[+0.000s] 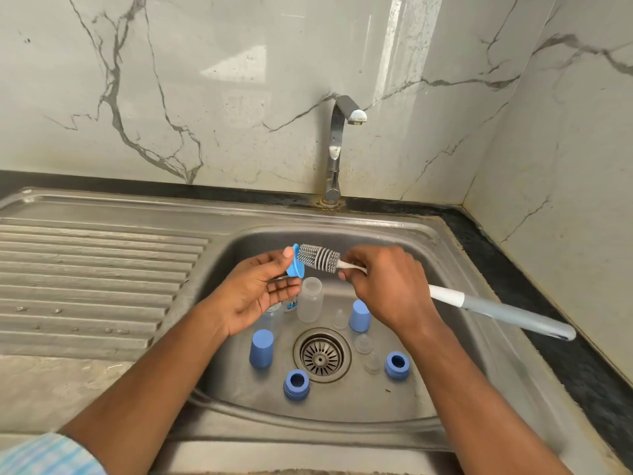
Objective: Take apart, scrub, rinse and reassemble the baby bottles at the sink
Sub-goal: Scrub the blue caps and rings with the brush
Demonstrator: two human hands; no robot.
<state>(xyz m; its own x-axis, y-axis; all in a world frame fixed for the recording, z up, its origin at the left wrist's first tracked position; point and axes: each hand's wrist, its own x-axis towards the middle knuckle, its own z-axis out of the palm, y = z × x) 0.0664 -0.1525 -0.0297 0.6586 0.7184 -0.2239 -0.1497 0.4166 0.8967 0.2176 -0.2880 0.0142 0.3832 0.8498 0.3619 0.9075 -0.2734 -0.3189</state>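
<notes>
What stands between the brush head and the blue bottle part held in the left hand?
Nothing visible does. The right hand holds the bottle brush, and its grey bristle head meets the blue bottle part that the left hand pinches above the sink.

Labelled bottle (291,305) mostly behind left hand (255,296); print too small to read. Right hand (383,286) hides part of brush (317,258) handle. Sleeve (48,454) cut off bottom-left.
</notes>
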